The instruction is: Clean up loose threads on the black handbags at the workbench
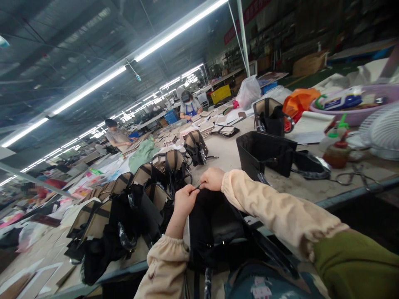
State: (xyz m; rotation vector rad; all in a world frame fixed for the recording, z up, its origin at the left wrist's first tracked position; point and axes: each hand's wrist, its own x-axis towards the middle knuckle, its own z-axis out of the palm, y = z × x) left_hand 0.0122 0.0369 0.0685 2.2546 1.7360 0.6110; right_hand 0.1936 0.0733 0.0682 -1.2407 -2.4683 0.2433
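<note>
In front of me lies a black bag (pixel 226 224), its fabric spread over the table's front edge. My left hand (pixel 184 201) is closed, thumb and fingers pinching the far edge of the bag. Close beside it, my right hand (pixel 212 179) pinches the same edge, its fingertips almost touching the left ones. A thin dark strip shows between the two hands. To the right stands an open black bag (pixel 264 153) with its top facing up. Left of my hands, several black bags with tan panels (pixel 149 195) stand in a row.
Scissors (pixel 358 177), a bottle of brown liquid (pixel 336 153), a white fan (pixel 382 131) and a purple basin (pixel 352 116) sit at the right. Farther back are stacked tan panels (pixel 202 132) and green cloth (pixel 143 154). Co-workers (pixel 188 106) work along the table.
</note>
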